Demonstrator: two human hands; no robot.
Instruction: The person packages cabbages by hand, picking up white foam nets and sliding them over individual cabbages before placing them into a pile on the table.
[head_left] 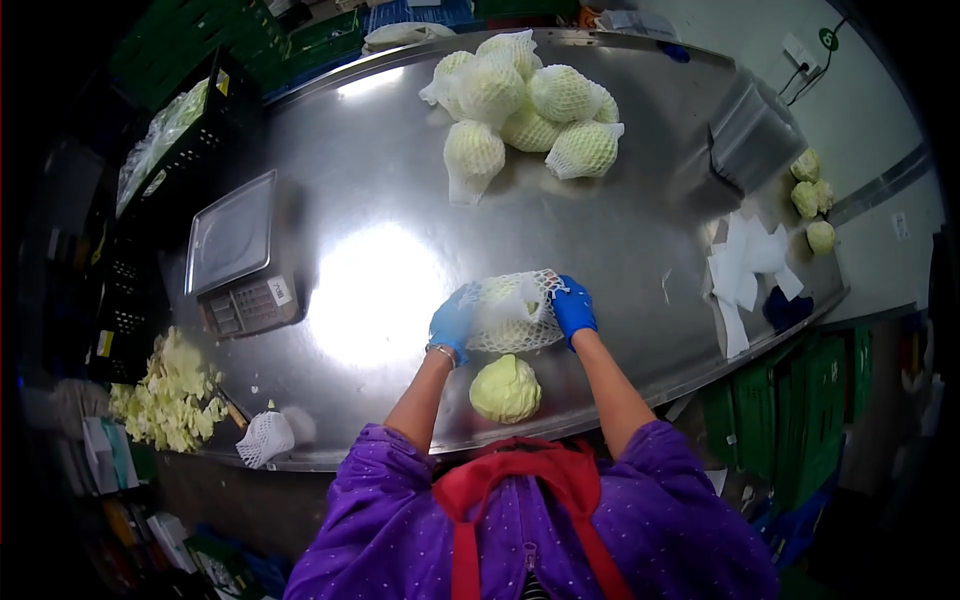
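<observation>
A white foam net (512, 308) is stretched sideways between my two blue-gloved hands, with something pale green showing through its mesh. My left hand (455, 318) is at the net's left end, and the mesh covers part of its fingers. At the right end, my right hand (573, 306) grips the net's edge. Just below the net, a bare cabbage (505, 388) rests on the steel table (600, 235) near its front edge. Farther back lies a pile of cabbages in foam nets (490, 90).
A scale (240, 250) stands on the left. Trimmed leaves (170, 398), a knife (237, 414) and an empty net (265, 439) lie front left. White foam nets (745, 265), plastic bags (750, 130) and several small cabbages (820, 237) are at right. Crates (175, 150) stand back left.
</observation>
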